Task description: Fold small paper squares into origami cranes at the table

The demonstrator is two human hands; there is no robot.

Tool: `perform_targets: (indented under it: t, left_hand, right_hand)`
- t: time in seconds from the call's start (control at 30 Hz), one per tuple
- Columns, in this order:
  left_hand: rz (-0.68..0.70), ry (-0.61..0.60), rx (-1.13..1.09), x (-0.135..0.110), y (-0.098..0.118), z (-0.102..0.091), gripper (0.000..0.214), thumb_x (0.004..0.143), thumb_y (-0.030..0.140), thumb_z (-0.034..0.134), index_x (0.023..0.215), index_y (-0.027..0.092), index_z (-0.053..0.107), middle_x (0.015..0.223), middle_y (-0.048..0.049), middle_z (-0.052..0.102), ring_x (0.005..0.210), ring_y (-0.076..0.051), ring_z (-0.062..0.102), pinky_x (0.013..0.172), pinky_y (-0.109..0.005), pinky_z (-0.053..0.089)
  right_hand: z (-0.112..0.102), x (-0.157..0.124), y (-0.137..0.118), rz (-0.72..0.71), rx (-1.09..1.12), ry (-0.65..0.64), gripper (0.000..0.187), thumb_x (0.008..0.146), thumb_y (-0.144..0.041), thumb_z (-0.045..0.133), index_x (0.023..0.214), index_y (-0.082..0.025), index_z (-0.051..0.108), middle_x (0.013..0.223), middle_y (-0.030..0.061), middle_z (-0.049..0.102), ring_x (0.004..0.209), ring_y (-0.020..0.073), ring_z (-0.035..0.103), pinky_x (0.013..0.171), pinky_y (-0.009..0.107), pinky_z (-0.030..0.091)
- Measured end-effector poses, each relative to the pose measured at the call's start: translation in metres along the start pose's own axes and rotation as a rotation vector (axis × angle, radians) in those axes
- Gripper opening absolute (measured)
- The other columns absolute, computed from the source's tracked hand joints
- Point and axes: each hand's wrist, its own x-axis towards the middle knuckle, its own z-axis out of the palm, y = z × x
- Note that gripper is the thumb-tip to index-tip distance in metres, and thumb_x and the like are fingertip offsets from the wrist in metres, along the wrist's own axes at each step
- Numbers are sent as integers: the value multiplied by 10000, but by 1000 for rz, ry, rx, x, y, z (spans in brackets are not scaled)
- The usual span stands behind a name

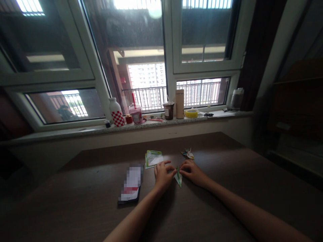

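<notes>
A small green-and-white piece of folded paper (179, 180) lies between my hands on the brown table, its pointed end toward me. My left hand (164, 174) pinches its left side with thumb and forefinger. On the other side, my right hand (193, 170) has its fingertips closed on the upper right edge. Both hands partly cover the paper's far end. Just beyond my right hand sits a folded paper figure (188, 154) with pointed parts. Some green-and-white paper sheets (153, 157) lie stacked past my left hand.
A phone (130, 185) with a blurred-out screen lies left of my left forearm on the table (96, 222). Along the windowsill stand a checkered white bottle (116, 112), a pink drink cup (135, 113), a dark drink cup (168, 110), a beige flask (180, 104) and yellow tape (191, 113).
</notes>
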Motion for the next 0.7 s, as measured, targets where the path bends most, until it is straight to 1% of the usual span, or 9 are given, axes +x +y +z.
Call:
perform_targets:
  t: [0.17, 0.4, 0.53, 0.7]
  left_hand:
    - [2, -12, -14, 0, 2, -2, 109, 793, 361, 683, 841, 304, 763, 1305, 2, 606, 1268, -267, 441, 1107, -455, 274]
    - [-8, -7, -35, 0, 4, -4, 80, 788, 324, 688, 795, 280, 754, 1292, 1, 614, 1261, -256, 454, 1110, -451, 275]
    - [-10, 4, -42, 0, 2, -3, 73, 778, 321, 699, 773, 276, 756, 1282, -3, 616, 1249, -259, 463, 1099, -437, 294]
    - [-16, 10, -27, 0, 1, -1, 105, 782, 355, 694, 773, 273, 759, 1276, -5, 618, 1244, -270, 462, 1100, -437, 296]
  right_hand:
    - [1, -1, -1, -8, -9, -2, 152, 836, -325, 662, 784, -197, 724, 961, 73, 664, 1017, 234, 563, 957, 380, 410]
    - [0, -1, -3, -26, 5, -10, 153, 846, -326, 656, 780, -205, 722, 947, 71, 665, 1005, 234, 568, 950, 384, 417]
    - [0, -1, -3, -25, 10, -10, 175, 843, -356, 658, 769, -211, 725, 942, 68, 667, 1003, 236, 571, 948, 385, 421]
    - [0, 0, 0, -23, 39, 35, 191, 847, -353, 649, 765, -196, 720, 925, 74, 666, 980, 229, 582, 935, 382, 426]
